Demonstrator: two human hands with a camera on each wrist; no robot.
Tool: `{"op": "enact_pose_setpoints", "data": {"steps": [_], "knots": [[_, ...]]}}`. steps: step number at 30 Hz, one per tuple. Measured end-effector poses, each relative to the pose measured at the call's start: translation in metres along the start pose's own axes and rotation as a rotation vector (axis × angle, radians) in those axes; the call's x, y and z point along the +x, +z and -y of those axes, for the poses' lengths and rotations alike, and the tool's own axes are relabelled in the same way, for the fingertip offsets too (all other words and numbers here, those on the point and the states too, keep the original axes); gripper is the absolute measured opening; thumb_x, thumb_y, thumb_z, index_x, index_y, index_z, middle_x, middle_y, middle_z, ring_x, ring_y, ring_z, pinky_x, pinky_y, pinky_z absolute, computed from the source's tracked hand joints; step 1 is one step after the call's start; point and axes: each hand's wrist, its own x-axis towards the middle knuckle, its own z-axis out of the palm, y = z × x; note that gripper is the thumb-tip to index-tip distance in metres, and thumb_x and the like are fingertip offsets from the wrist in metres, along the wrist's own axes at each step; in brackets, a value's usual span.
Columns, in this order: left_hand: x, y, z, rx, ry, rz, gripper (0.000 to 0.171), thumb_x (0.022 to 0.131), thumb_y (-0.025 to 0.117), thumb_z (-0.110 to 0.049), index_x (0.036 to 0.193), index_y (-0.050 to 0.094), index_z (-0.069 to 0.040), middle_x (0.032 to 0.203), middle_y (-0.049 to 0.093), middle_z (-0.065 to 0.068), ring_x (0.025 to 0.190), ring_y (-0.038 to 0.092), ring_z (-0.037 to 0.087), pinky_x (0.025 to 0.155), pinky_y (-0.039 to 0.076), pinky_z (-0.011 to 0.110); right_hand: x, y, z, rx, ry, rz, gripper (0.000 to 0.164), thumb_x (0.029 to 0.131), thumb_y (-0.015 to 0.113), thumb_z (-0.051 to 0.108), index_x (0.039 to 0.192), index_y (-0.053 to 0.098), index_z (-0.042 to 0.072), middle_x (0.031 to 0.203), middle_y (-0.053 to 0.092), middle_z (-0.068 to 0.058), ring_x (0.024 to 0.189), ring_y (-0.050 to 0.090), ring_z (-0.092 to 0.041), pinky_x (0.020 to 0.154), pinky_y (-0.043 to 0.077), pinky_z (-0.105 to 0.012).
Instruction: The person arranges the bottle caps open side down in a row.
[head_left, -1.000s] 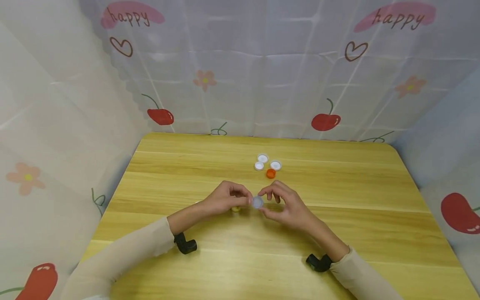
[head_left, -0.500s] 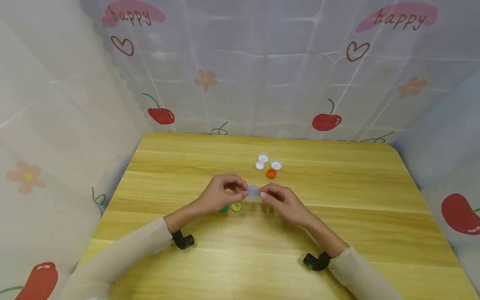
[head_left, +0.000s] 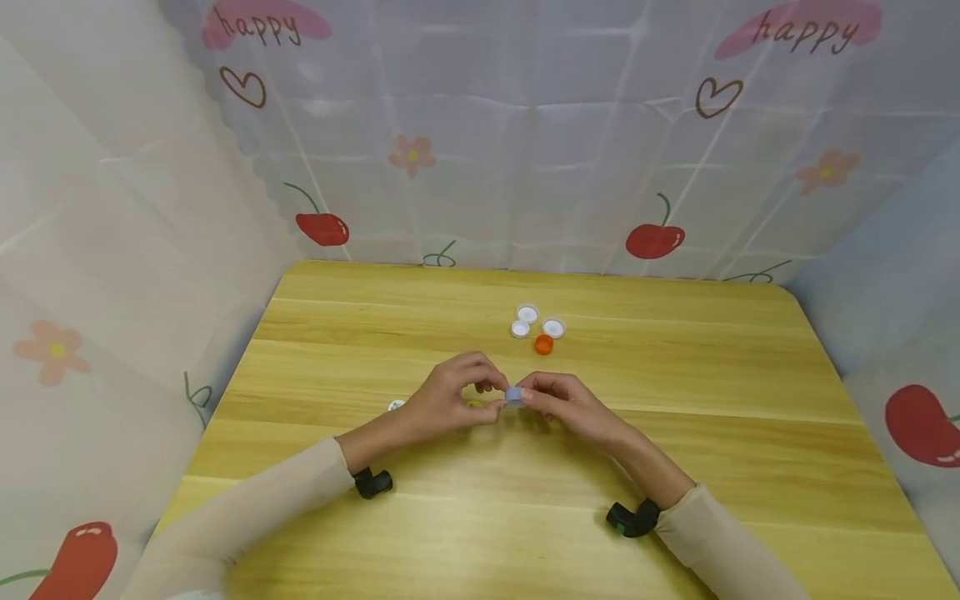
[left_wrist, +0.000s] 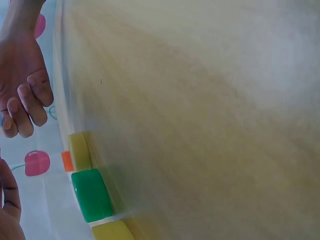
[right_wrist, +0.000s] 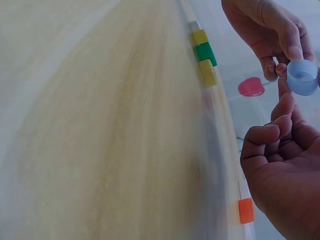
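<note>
A translucent blue bottle cap (head_left: 513,396) is held up between both hands, its side facing the head view. My left hand (head_left: 442,398) pinches its left edge between thumb and fingertips; its thumb lies against the rim in the right wrist view. My right hand (head_left: 576,402) grips the right side, thumb laid over the cap. The open hollow of the cap shows in the right wrist view. Beneath the left hand a yellow cap (head_left: 475,404) peeks out. A green cap (left_wrist: 92,195), hidden in the head view, stands between two yellow ones in the left wrist view.
Beyond the hands lie three white caps (head_left: 527,314) and an orange cap (head_left: 543,344) on the wooden table (head_left: 675,367). A white patterned cap (head_left: 397,406) shows beside the left wrist. Printed curtains (head_left: 487,167) enclose the table's back and sides.
The blue cap, earlier face-on to the head view, has turned to show its side. My left thumb and fingertips have spread, and the left hand covers the green cap again.
</note>
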Motion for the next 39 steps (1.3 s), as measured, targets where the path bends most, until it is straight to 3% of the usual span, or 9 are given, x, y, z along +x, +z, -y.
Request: {"op": "enact_pose_setpoints", "data": {"steps": [7,15,27,33,39], "knots": [[-0.001,0.001,-0.001,0.02,-0.005,0.009,0.018,0.095,0.08,-0.009,0.113,0.078,-0.014,0.11,0.073,0.002,0.093,0.066,0.015,0.083,0.059,0.025,-0.001,0.0,-0.002,0.004,0.008,-0.013,0.023,0.111,0.057,0.018,0.118,0.07,0.002,0.098,0.063,-0.016,0.079,0.047,-0.036,0.067,0.044,-0.035],[-0.005,0.002,-0.003,0.045,-0.042,0.009,0.021,0.096,0.081,-0.013,0.117,0.078,-0.015,0.112,0.073,0.002,0.094,0.067,0.016,0.081,0.06,0.026,-0.003,0.003,-0.002,-0.065,-0.01,-0.082,0.016,0.104,0.07,0.013,0.119,0.069,0.006,0.092,0.057,-0.005,0.078,0.05,-0.012,0.069,0.045,-0.025],[-0.012,0.003,-0.002,0.136,-0.162,0.04,0.028,0.095,0.084,-0.033,0.116,0.079,-0.016,0.113,0.072,-0.008,0.099,0.067,0.013,0.083,0.059,0.029,-0.006,0.006,-0.002,-0.243,-0.037,-0.137,0.029,0.092,0.086,0.016,0.116,0.071,0.021,0.092,0.057,-0.011,0.079,0.05,-0.027,0.068,0.042,-0.024],[-0.015,0.004,0.0,0.18,-0.16,0.057,0.028,0.093,0.086,-0.035,0.115,0.079,-0.019,0.113,0.073,-0.01,0.098,0.068,0.012,0.084,0.06,0.029,-0.006,0.011,-0.002,-0.427,-0.136,-0.167,0.029,0.091,0.088,0.022,0.114,0.072,0.028,0.092,0.06,-0.01,0.078,0.052,-0.024,0.067,0.044,-0.029],[-0.015,0.006,0.001,0.198,-0.151,0.07,0.023,0.093,0.086,-0.035,0.112,0.079,-0.025,0.11,0.074,-0.008,0.098,0.064,0.007,0.085,0.059,0.028,-0.005,0.013,-0.001,-0.536,-0.216,-0.162,0.033,0.09,0.089,0.018,0.117,0.071,0.026,0.093,0.062,-0.008,0.078,0.053,-0.024,0.068,0.044,-0.026]]}}
